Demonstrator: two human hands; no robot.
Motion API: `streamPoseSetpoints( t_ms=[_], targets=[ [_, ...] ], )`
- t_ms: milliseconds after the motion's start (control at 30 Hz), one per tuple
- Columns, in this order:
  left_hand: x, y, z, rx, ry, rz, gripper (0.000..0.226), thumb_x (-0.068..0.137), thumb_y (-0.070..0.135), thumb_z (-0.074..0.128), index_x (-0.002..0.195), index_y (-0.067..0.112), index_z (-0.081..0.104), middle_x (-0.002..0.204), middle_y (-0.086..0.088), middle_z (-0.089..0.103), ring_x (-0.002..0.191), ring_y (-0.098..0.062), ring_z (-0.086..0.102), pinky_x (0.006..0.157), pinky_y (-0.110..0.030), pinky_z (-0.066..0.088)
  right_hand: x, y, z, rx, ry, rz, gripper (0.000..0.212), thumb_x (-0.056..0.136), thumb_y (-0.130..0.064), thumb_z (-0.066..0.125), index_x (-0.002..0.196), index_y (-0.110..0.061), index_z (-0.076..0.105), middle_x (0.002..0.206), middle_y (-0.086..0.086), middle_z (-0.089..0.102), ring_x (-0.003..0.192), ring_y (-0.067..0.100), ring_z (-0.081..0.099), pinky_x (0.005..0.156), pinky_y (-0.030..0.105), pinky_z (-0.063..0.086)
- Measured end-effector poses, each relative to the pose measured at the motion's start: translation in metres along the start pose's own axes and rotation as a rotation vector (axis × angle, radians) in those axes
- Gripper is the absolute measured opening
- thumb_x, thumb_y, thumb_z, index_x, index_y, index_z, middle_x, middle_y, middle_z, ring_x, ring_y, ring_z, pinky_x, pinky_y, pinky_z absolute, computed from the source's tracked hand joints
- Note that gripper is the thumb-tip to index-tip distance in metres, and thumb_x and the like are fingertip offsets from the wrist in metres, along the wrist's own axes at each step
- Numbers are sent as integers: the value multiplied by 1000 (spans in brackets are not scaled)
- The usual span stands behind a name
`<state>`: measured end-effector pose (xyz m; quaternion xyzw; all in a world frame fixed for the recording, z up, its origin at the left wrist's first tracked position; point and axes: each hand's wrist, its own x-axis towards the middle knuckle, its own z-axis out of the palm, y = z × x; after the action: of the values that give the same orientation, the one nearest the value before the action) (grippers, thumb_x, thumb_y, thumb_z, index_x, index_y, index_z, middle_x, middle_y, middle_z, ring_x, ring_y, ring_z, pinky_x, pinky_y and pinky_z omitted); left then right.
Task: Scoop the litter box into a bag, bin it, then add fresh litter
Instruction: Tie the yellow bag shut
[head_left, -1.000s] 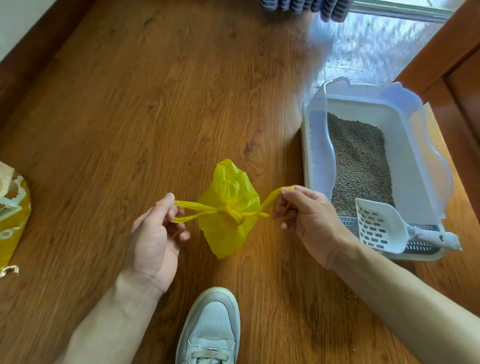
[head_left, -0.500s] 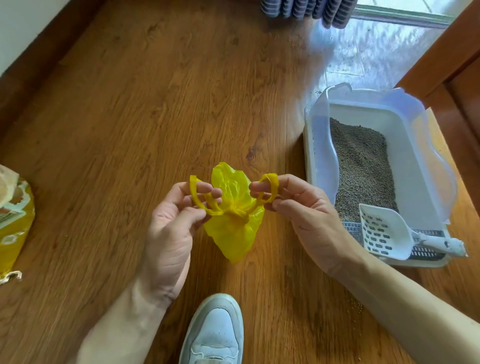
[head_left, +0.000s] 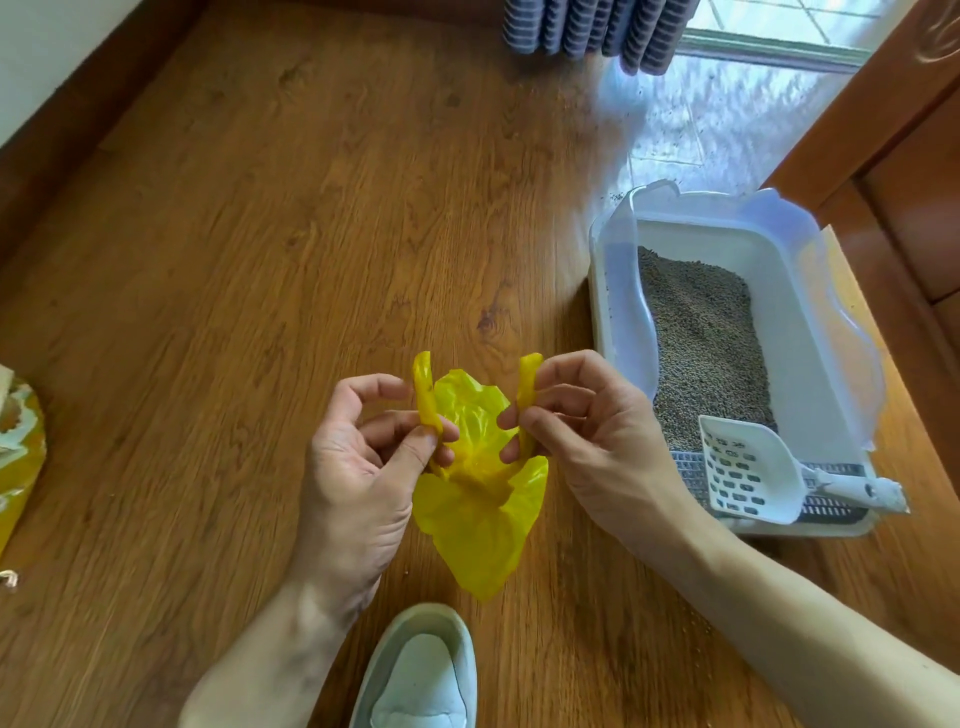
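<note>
Bag (head_left: 480, 514) handles, pulled out taut sideways a second ago, now stand upright. Left hand (head_left: 363, 457) pinches one handle, right hand (head_left: 582, 441) the other, held above the floor beside the litter box (head_left: 831, 332). Judgement: second knot under way; binning next.

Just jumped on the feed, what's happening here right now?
A person holds a small yellow plastic bag above the wooden floor, the left hand pinching one handle strip and the right hand the other, apparently tying it. To the right sits the white plastic litter box with grey-brown litter, a white slotted scoop resting at its near end. A yellow printed sack lies at the left edge.
</note>
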<state>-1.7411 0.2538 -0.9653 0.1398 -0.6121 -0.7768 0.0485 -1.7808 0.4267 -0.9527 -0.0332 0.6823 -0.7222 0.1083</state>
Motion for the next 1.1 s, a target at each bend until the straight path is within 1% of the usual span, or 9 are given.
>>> streamPoseSetpoints(
  t_ms=[200, 333, 433, 567, 667, 800, 900, 1033, 1100],
  targets=[
    [-1, -5, 1, 52, 2, -43, 16, 85, 2, 70, 99, 11, 71, 84, -14, 76, 65, -19, 65, 65, -27, 56, -4, 3, 0, -122, -64, -3, 12, 86, 5, 67, 95, -3, 66, 82, 11, 75, 78, 22, 73, 73, 33, 57],
    [-3, -10, 1, 146, 19, -29, 12, 85, 1, 73, 83, 12, 76, 70, -9, 73, 59, -15, 63, 60, -26, 54, -9, 0, 4, -474, -118, -223, 9, 81, -14, 74, 87, -20, 72, 83, -8, 68, 78, 9, 63, 71, 24, 49],
    [-2, -9, 1, 193, -2, -29, 3, 79, 15, 78, 81, 18, 78, 63, -7, 70, 55, -14, 62, 61, -28, 53, -11, -4, 7, -617, -121, -392, 6, 82, -21, 74, 88, -21, 72, 96, -7, 62, 94, 15, 61, 80, 28, 49],
    [-5, -5, 6, 288, -127, 17, 11, 79, 28, 72, 76, 18, 74, 58, -1, 64, 55, -8, 53, 53, -22, 45, -9, -4, 5, -644, -188, -365, 4, 86, -19, 72, 89, -19, 69, 114, -6, 58, 106, 12, 58, 89, 26, 47],
    [-7, -5, 11, 248, -215, 7, 15, 87, 19, 75, 77, 9, 72, 63, -3, 62, 61, -11, 51, 58, -26, 45, -7, -1, 1, -638, -175, -351, 7, 88, -11, 69, 92, -14, 65, 108, -3, 59, 100, 11, 59, 81, 20, 45],
    [-9, -4, 11, 235, -275, -17, 18, 87, 19, 71, 80, 2, 71, 65, -6, 61, 64, -10, 52, 61, -24, 46, -6, -1, -3, -642, -204, -281, 20, 88, -15, 68, 91, -31, 56, 96, -3, 59, 83, 12, 53, 67, 17, 39],
    [-10, -4, 9, 265, -329, -40, 25, 88, 24, 70, 89, 0, 73, 75, -18, 65, 69, -12, 55, 67, -37, 49, -7, -2, -6, -601, -246, -236, 21, 87, -15, 70, 89, -30, 56, 86, -4, 54, 74, 10, 48, 63, 15, 35],
    [-12, -5, 7, 316, -369, -61, 14, 90, 22, 71, 98, 12, 75, 84, -15, 70, 76, -14, 60, 72, -42, 54, -7, 0, -5, -527, -242, -182, 18, 84, -8, 73, 84, -19, 59, 74, -12, 48, 64, 5, 43, 59, 14, 32],
    [-15, -5, 8, 275, -390, -75, 21, 84, 23, 69, 105, 21, 75, 94, -7, 75, 85, -13, 67, 73, -31, 58, -7, 1, -4, -486, -201, -161, 20, 81, -7, 76, 82, -19, 60, 70, -11, 50, 59, 4, 40, 56, 14, 32]
  ],
)
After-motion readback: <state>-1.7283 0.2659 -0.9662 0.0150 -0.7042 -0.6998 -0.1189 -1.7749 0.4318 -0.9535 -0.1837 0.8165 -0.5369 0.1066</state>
